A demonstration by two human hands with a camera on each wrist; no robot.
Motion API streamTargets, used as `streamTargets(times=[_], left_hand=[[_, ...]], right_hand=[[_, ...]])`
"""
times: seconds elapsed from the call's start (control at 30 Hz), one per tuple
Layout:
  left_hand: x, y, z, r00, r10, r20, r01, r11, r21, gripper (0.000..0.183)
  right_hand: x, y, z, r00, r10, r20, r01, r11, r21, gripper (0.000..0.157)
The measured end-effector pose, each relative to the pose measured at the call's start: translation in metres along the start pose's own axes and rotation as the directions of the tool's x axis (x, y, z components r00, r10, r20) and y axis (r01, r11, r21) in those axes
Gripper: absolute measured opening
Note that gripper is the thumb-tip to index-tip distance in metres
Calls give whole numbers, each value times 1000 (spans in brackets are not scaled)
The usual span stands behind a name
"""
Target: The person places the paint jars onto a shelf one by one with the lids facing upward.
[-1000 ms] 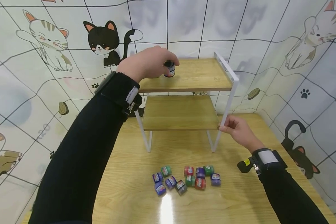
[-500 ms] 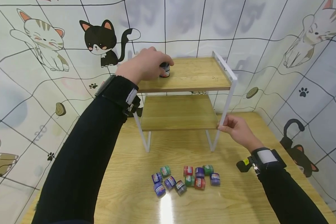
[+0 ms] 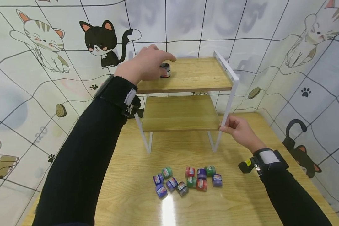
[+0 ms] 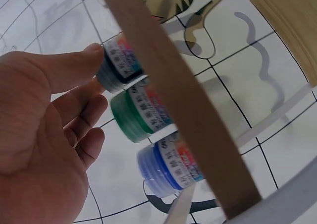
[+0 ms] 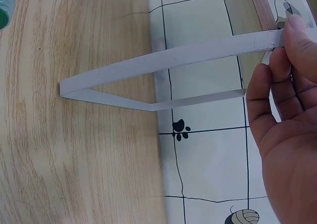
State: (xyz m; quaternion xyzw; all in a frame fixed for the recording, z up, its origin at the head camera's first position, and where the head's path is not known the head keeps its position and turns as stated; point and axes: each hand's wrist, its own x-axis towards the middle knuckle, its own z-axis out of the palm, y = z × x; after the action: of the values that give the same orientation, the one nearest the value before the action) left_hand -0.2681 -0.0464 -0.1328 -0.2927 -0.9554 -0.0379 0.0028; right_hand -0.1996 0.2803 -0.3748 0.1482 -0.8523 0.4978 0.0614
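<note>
Shelf [image 3: 182,116] of two wooden boards is being shown from the front in the head view, borne by a white frame on a wooden table [image 3: 243,204]. On the left part of the upper board [image 3: 197,75], a dark jar [image 3: 165,71] is being supported on its end, partly covered by the left hand [image 3: 147,64]. The index finger is being held out past the jar, clear of its top, and the jar is not being clasped. At the right end of the lower board, the front white leg [image 3: 230,102] is being pinched by the right hand [image 3: 239,130]. In front of the shelf, eleven more jars [image 3: 191,182] in blue, purple, green, red and dark tones are being held by the table in two loose groups. Behind, the wall [image 3: 186,28] is being covered by a grid and cartoon cats.

In the left wrist view, the dark jar is being seen at the end of a row, with a green jar [image 4: 139,112] and a blue jar [image 4: 166,167] beside it; their lower parts are being hidden by the board's edge. The thumb is being held against or just beside the dark jar; which of these cannot be told. The other fingers are being left loosely bent.

In the right wrist view, the white leg is being grasped between thumb and fingers, near the lower board's edge.
</note>
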Motion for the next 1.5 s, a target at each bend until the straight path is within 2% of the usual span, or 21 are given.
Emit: streamTargets(times=[0.27,0.47,0.7,0.83,1.07,1.17,1.37,1.5], left_hand=[[-9,4,-3,998,69,3,-69,997,-33,47],[-21,8,3,986,169,0,-169,984,-53,49],[-37,16,20,952,306,-25,-307,950,-60,48],[-45,17,29,924,378,-50,-381,922,-68,43],[-61,12,49,891,448,-73,-454,883,-120,38],[-70,13,59,881,472,-41,-473,870,-140,37],[-82,18,85,882,465,84,-445,877,-179,37],[-87,18,102,872,469,144,-441,878,-187,38]], right_hand=[[1,-1,1,1000,25,11,-25,1000,-13,13],[2,0,0,1000,16,22,-16,999,-32,11],[3,1,1,1000,13,22,-12,1000,-27,12],[2,1,1,1000,13,12,-13,999,-30,12],[0,-1,1,1000,20,8,-20,1000,-22,12],[0,-3,1,1000,16,7,-16,1000,-21,12],[-1,-2,2,1000,11,0,-11,999,-33,11],[0,-2,3,1000,11,-2,-11,1000,-29,11]])
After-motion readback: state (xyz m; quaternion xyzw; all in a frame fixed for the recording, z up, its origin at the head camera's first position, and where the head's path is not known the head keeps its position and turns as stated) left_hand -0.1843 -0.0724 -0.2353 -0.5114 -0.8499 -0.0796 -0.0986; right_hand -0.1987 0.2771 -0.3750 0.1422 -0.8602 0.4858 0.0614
